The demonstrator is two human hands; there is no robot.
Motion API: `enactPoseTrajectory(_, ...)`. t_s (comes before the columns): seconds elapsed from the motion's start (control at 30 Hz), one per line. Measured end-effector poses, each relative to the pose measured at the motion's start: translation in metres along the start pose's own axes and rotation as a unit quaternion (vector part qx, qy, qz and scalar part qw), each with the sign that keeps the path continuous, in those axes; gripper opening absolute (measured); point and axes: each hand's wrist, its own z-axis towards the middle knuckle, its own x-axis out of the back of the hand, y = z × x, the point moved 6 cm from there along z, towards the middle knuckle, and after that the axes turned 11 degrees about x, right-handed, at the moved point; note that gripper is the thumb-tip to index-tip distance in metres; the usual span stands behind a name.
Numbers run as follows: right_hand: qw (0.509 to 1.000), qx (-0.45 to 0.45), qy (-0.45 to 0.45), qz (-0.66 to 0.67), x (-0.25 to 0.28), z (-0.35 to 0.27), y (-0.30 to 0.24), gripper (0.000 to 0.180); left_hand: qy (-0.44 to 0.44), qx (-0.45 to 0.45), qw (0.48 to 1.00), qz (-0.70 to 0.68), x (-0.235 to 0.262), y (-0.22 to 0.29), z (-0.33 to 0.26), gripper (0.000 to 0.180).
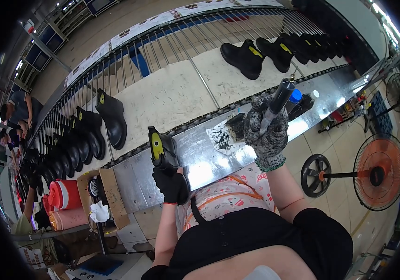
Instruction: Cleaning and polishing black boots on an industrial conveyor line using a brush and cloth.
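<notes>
In a black glove, my left hand (168, 185) is closed round the lower part of a black ankle boot (165, 156) with a yellow-green lining, tilted over the metal ledge (137, 179). My right hand (266, 133) wears a mottled grey knit glove with dark stains. Its fingers wrap a dark cylindrical tool (281, 99) with a paler lower part, held upright; its kind does not show clearly. Beside that hand, a white sheet (219, 138) with black smears and a dark stained pad (236, 127) lie on the ledge. Just beyond are a blue cap (295, 95) and a dark bottle (302, 108) with a white cap.
Black boots (244, 58) stand in a row on the pale conveyor (172, 91) at far right; more boots (86, 128) line its left. An open carton (111, 198) and a red jug (67, 193) sit at left. An orange fan (377, 175) stands at right.
</notes>
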Motion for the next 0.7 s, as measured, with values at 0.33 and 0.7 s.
enactPoseTrajectory(0.33,0.999,0.049,-0.001,0.023,0.000,0.001,-0.005,0.061,0.015,-0.030,0.999,0.017,0.003,0.007,0.002,0.068)
enactPoseTrajectory(0.7,0.996,0.070,-0.043,-0.046,-0.003,-0.004,-0.008,0.049,0.034,-0.080,0.996,-0.027,0.000,-0.008,0.006,0.063)
